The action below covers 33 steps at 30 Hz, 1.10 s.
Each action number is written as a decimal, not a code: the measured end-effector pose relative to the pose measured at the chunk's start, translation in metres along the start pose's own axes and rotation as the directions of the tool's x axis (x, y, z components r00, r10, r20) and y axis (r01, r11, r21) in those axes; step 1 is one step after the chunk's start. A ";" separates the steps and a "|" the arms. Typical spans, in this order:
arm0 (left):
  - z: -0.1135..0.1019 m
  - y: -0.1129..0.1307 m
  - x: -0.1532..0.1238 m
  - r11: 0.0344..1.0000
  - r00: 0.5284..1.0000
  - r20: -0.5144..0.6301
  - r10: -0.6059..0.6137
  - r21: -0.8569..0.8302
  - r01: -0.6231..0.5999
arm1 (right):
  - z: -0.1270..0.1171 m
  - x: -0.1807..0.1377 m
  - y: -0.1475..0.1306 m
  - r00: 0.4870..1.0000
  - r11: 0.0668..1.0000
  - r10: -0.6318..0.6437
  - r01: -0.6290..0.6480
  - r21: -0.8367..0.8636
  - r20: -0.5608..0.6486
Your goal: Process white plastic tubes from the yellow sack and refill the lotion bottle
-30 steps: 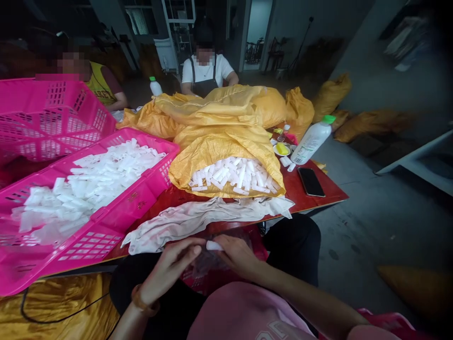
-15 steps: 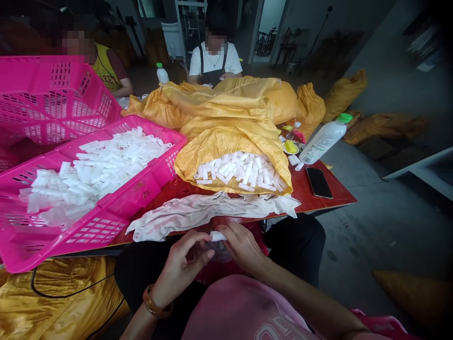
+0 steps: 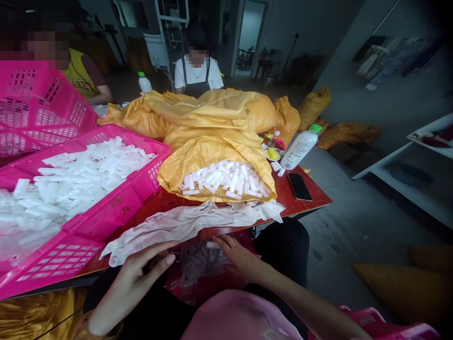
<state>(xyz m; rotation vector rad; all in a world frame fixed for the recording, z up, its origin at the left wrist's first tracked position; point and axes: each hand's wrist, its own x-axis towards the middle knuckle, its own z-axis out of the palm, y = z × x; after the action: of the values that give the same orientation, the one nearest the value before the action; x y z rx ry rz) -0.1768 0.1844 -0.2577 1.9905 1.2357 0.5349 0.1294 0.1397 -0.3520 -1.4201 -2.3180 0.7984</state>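
My left hand (image 3: 141, 269) is open, its thumb and fingers apart and holding nothing, beside the crumpled white cloth (image 3: 191, 219) at the table edge. Stretched over a pink basket (image 3: 193, 295) at my lap are the fingers of my right hand (image 3: 239, 257). Several whitish plastic tubes (image 3: 194, 264) lie in that low basket. One bright tube (image 3: 211, 244) shows just by the right fingertips; whether they touch it is unclear. Beyond the cloth, an open yellow sack (image 3: 215, 146) spills short white tubes (image 3: 230, 177) at its mouth.
A big pink crate (image 3: 116, 205) full of white tubes (image 3: 81, 179) stands left, with another pink crate (image 3: 46, 108) behind. On the red table's right are a phone (image 3: 299, 186) and a green-capped bottle (image 3: 300, 147). Two people sit across; one wears a white shirt (image 3: 215, 73).
My hands have drawn apart and the white tube held between them is no longer in their grip. My left hand has moved left and opened. The view has turned to the right.
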 end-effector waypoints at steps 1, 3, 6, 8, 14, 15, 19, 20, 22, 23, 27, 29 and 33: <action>-0.008 -0.006 -0.001 0.999 0.999 -0.039 -0.002 0.046 0.004 | -0.008 0.002 0.009 1.000 1.000 -0.003 0.002 0.022 0.017; -0.028 -0.012 -0.005 0.993 0.996 -0.083 -0.014 0.118 0.024 | -0.029 0.013 0.030 0.997 1.000 0.017 -0.016 0.016 -0.071; -0.072 -0.010 -0.015 0.985 0.981 -0.183 -0.066 0.146 0.094 | -0.054 0.046 0.064 0.940 0.971 0.062 -0.134 -0.197 -0.335; -0.114 -0.010 -0.020 0.974 0.930 -0.350 -0.115 0.142 0.174 | -0.057 0.072 0.086 0.933 0.884 0.080 -0.229 -0.408 -0.350; -0.235 -0.058 -0.003 0.747 0.798 -0.517 -0.308 0.388 0.540 | -0.039 0.098 0.124 0.949 0.791 0.014 -0.202 -0.577 -0.314; -0.244 -0.073 0.010 0.713 0.809 -0.465 -0.360 0.421 0.560 | -0.042 0.095 0.124 0.947 0.825 -0.001 -0.181 -0.535 -0.321; -0.236 -0.124 0.071 0.653 0.816 -0.285 -0.502 0.494 0.574 | -0.068 0.078 0.106 0.905 0.971 0.037 -0.132 -0.198 -0.423; -0.229 -0.133 0.084 0.637 0.808 -0.253 -0.532 0.510 0.579 | -0.075 0.072 0.097 0.897 0.988 0.066 -0.119 -0.095 -0.438; -0.217 -0.142 0.100 0.611 0.793 -0.214 -0.570 0.535 0.584 | -0.084 0.060 0.078 0.890 0.985 0.158 -0.109 0.136 -0.428; -0.215 -0.143 0.103 0.606 0.792 -0.208 -0.574 0.544 0.581 | -0.085 0.054 0.069 0.882 0.954 0.233 -0.126 0.270 -0.410; -0.227 -0.124 0.086 0.636 0.836 -0.254 -0.486 0.554 0.538 | -0.071 0.042 0.035 0.826 0.627 0.506 -0.155 0.764 -0.248; -0.231 -0.096 0.065 0.661 0.866 -0.294 -0.405 0.560 0.499 | -0.059 0.045 0.017 0.846 0.438 0.514 -0.118 0.891 -0.141; -0.190 -0.021 0.020 0.856 0.887 -0.426 -0.178 0.378 0.353 | -0.039 0.058 -0.027 0.943 0.198 0.322 -0.146 0.969 0.076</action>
<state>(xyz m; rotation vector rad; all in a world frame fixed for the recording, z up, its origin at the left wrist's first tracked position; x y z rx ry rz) -0.3066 0.2761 -0.1501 2.0815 2.0022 0.5420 0.1039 0.1934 -0.3066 -1.0692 -0.9086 1.7384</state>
